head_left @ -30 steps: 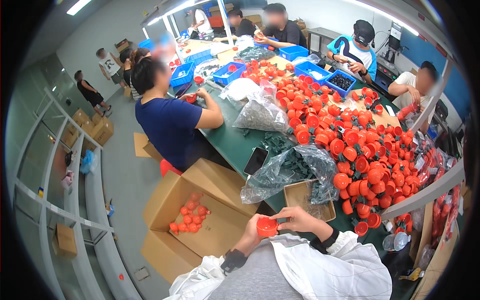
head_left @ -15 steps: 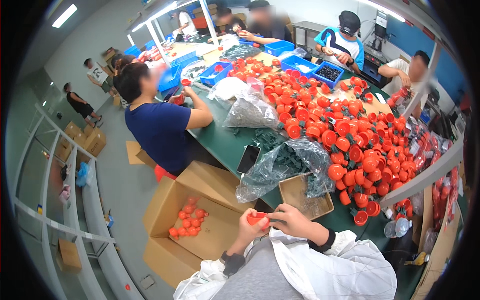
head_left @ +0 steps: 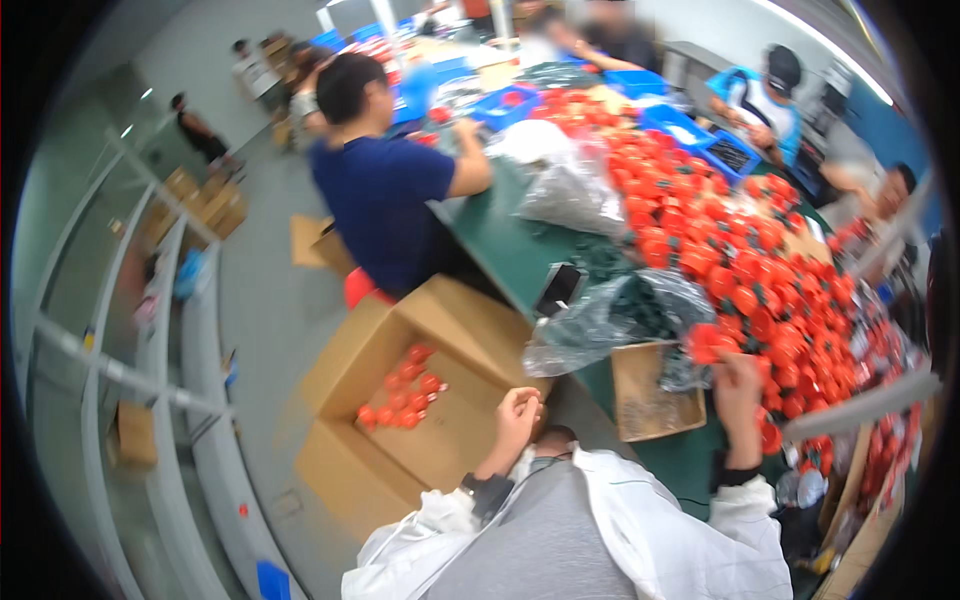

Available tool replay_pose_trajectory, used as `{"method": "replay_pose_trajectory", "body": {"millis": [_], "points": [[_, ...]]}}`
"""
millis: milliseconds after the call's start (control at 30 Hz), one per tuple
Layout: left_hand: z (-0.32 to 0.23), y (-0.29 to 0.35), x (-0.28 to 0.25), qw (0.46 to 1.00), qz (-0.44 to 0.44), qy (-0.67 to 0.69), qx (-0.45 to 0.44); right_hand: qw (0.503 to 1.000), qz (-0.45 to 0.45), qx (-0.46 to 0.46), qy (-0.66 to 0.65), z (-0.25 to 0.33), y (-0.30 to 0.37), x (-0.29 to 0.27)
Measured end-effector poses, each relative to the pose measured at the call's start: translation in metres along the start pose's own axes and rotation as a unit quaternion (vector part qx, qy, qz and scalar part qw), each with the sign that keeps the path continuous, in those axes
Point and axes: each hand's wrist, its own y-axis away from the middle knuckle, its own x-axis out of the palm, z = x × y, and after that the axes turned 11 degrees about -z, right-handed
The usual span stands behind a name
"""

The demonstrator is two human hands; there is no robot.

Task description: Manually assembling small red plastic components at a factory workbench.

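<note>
My right hand [head_left: 738,388] is stretched out over the table at the near edge of a large pile of red cup-shaped plastic parts [head_left: 785,345]. Its fingertips pinch one red plastic cup [head_left: 704,343], blurred by motion. My left hand [head_left: 517,412] is raised in front of my body, fingers curled together; whether anything small is in them is hidden. Left of that hand stands a big open carton [head_left: 345,385] with several rounded red parts [head_left: 402,392] inside. Between my hands lies a shallow cardboard tray [head_left: 630,425] holding small bits too fine to make out.
A clear plastic bag [head_left: 575,350] of dark green pieces and a phone [head_left: 560,290] lie on the green table [head_left: 500,250]. Blue bins [head_left: 727,155] stand farther back. A person in dark blue [head_left: 385,185] works at the left; others sit along the far side. A white post slants at right.
My hands have parted: the right swung out to the red pile, while the left stays before my body without the red cup it held. The view has shifted.
</note>
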Motion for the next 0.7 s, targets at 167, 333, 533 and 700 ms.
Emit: {"method": "replay_pose_trajectory", "body": {"millis": [167,333,533,700], "points": [[0.087,-0.046,-0.102,0.977,-0.128,-0.168,0.039,0.981,-0.06,-0.016,0.182,-0.051,-0.044,-0.025],[0.141,-0.063,-0.161,0.881,-0.167,-0.443,-0.028,0.992,0.088,0.037,0.079,-0.023,0.009,0.019],[0.18,-0.151,-0.23,0.922,-0.203,-0.329,-0.03,0.973,0.217,0.021,0.08,-0.003,0.082,0.082],[0.175,-0.203,-0.23,0.721,-0.024,-0.674,0.157,0.976,0.167,0.025,0.14,-0.003,0.072,0.077]]}}
